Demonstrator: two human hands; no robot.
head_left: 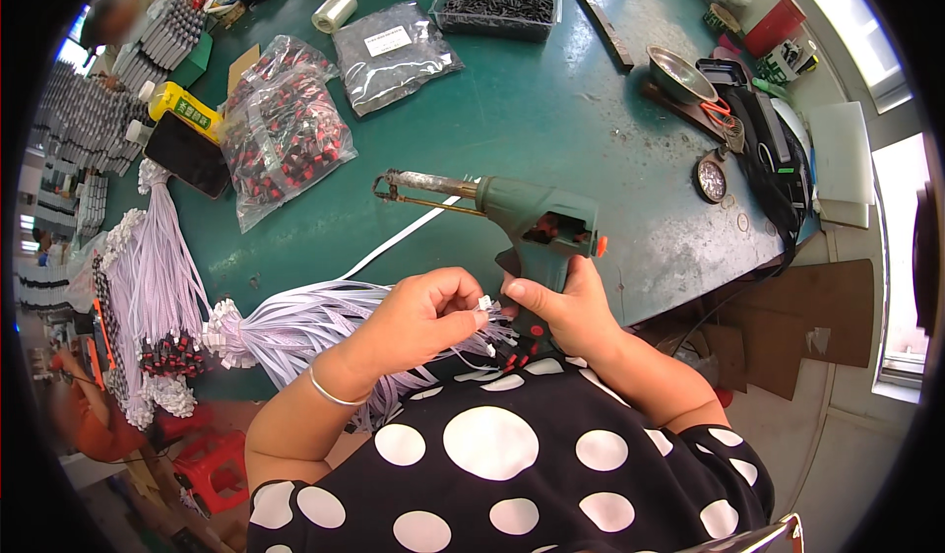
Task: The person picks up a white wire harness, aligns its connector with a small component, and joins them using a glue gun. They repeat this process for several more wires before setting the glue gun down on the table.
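Observation:
My left hand (438, 307) pinches a small white connector (484, 303) between thumb and fingers. Beneath it lies a bundle of flat white cables (305, 319), gathered at white connectors on the left, with black and red plugs (520, 348) at the end near my body. My right hand (576, 312) is closed at the handle of a green soldering gun (536, 208); its thumb crosses in front and most of its fingers are hidden. The gun's metal tip points left over the table. One flat white cable (409, 238) runs from the bundle to behind the barrel.
Bags of red-black plugs (285, 125) and dark parts (394, 56) lie ahead, beside a clear bin of black pieces (497, 6). Farther left are a phone (185, 154), a yellow bottle (187, 108) and hanging cable bundles (157, 267). A metal bowl (682, 75) stands right.

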